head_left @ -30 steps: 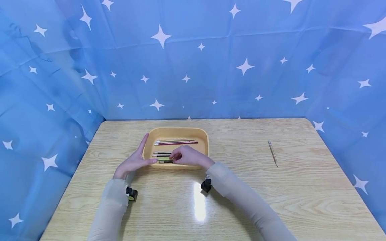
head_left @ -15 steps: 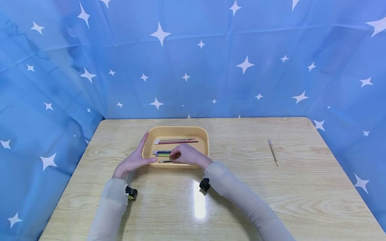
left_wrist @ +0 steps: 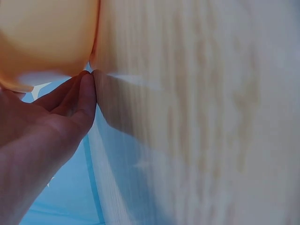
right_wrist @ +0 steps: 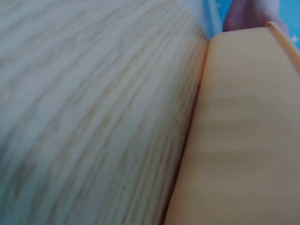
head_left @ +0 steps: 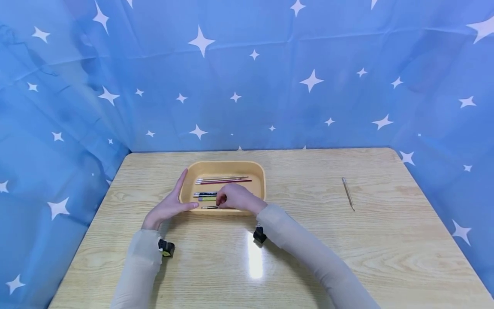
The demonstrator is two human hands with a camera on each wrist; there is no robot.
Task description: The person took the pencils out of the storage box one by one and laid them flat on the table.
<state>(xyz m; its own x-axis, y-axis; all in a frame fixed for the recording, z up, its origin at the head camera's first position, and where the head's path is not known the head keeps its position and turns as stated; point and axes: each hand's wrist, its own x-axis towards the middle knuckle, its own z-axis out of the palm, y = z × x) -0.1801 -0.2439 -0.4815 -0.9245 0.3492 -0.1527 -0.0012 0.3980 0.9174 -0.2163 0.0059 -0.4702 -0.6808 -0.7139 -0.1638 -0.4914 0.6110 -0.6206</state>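
Note:
My left hand (head_left: pixel 167 208) grips the left end of a shallow yellow-orange tray (head_left: pixel 231 169), its thumb over the front rim and its fingers along the outer side. In the left wrist view those fingers bend against the tray's wall (left_wrist: pixel 42 37). Inside the tray, my right hand (head_left: pixel 237 198) reaches over the front rim with curled fingers, pinching a short-looking black pencil (head_left: pixel 209 207) whose right part is hidden. Just behind lie a green pencil (head_left: pixel 207 199) and dark pencils (head_left: pixel 206 195), partly covered by the hand. Further back lie a red pencil (head_left: pixel 225 182) and gold-coloured pencils (head_left: pixel 221 177).
A single pencil (head_left: pixel 348 194) lies on the wooden table (head_left: pixel 301 240), well right of the tray. A blue curtain with white stars (head_left: pixel 266 107) hangs behind and beside the table. The right wrist view shows mostly table and the tray's outer wall (right_wrist: pixel 243 117).
The green pencil has shifted back to lie against the dark pencils, apart from the front black one. My right fingers have moved slightly within the tray; the left hand keeps its hold.

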